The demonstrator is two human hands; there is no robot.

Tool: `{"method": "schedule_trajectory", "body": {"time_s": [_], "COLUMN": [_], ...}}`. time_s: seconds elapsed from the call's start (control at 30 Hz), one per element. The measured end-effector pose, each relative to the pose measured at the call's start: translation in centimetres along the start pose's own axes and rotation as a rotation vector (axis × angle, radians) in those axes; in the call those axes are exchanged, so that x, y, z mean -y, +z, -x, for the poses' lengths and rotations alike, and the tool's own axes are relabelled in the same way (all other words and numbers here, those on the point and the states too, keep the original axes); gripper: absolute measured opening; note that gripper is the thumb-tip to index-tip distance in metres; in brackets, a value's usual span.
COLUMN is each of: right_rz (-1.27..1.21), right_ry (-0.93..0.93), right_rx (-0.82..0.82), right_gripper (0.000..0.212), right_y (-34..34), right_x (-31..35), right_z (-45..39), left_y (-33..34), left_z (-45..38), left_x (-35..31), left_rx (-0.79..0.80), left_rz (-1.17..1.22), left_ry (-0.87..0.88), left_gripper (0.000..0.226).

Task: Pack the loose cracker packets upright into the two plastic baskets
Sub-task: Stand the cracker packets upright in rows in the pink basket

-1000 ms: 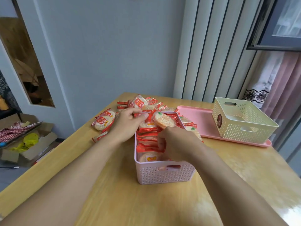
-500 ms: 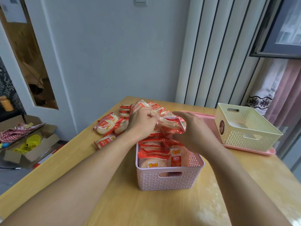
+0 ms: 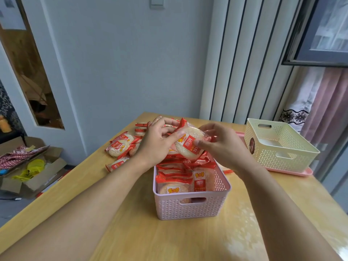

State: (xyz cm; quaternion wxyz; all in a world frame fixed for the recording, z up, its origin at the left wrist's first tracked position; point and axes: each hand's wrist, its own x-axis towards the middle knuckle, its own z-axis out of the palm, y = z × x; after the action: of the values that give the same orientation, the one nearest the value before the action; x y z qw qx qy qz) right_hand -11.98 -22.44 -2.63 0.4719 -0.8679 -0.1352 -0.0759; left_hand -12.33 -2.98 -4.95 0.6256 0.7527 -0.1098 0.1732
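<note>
Packet (image 3: 189, 143) lifted clear above pink basket (image 3: 191, 208) | left hand (image 3: 157, 143), right hand (image 3: 223, 146) both pinch it | step: orienting | next: stand it upright in right-hand gap

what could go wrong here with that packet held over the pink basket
1. Both hands, left hand and right hand, hold one cracker packet by its edges above the pink basket; a loose grip could drop it flat rather than upright.
2. The basket's left row looks tightly packed, so forcing it in there might crush crackers.
</note>
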Motion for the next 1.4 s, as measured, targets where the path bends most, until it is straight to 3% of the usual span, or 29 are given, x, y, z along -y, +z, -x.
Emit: {"method": "schedule_trajectory", "body": {"time_s": [0.13, 0.27, 0.37, 0.47, 0.57, 0.67, 0.77, 1.17, 1.27, 1.33, 1.4], "right_rz": [0.054, 0.190, 0.219, 0.226, 0.223, 0.481, 0.608, 0.943, 0.930, 0.855, 0.783], "right_ry": [0.000, -0.213, -0.263, -0.162, -0.055, -0.070, -0.075, -0.128, -0.108, -0.071, -0.072], "right_rx": [0.098, 0.204, 0.221, 0.206, 0.314, 0.393, 0.370, 0.316, 0.353, 0.391, 0.358], "right_gripper": [0.058, 0.083, 0.062, 0.038, 0.034, 0.036, 0.040, 0.025, 0.028, 0.037, 0.044], "right_y": [-0.5, -0.9, -1.5, -2.7, -3.3, -2.1, -1.4, 1.7, 1.5, 1.0, 0.2], "right_x": [-0.1, 0.5, 0.8, 0.5, 0.1, -0.2, -0.3, -0.9, -0.9, -0.6, -0.2], "right_z": [0.2, 0.6, 0.8, 0.7, 0.8, 0.9, 0.7, 1.5, 1.5, 1.4, 1.3], "left_y": [0.1, 0.2, 0.3, -0.6, -1.9, -1.9, -1.4, -2.0, -2.2, -2.2, -2.4], "left_z": [0.7, 1.0, 1.3, 1.7, 2.2, 2.5, 2.5, 2.0, 1.2, 0.3, -0.3], "left_x": [0.5, 0.5, 0.2, -0.3, -0.7, -0.4, 0.4, 0.2, 0.4, 1.4, 2.2], "left_rx": [-0.013, 0.111, 0.143, 0.232, 0.428, 0.649, 0.681, 0.676, 0.510, 0.370, 0.351], "left_rz": [-0.042, -0.118, -0.131, -0.275, -0.647, -1.056, -1.168, -1.111, -0.893, -0.886, -0.936], "left_ry": [0.024, 0.012, -0.013, -0.056, -0.099, -0.168, -0.239, -0.246, -0.218, -0.174, -0.182], "left_gripper": [0.028, 0.055, 0.062, 0.078, 0.112, 0.135, 0.135, 0.127, 0.110, 0.092, 0.086]}}
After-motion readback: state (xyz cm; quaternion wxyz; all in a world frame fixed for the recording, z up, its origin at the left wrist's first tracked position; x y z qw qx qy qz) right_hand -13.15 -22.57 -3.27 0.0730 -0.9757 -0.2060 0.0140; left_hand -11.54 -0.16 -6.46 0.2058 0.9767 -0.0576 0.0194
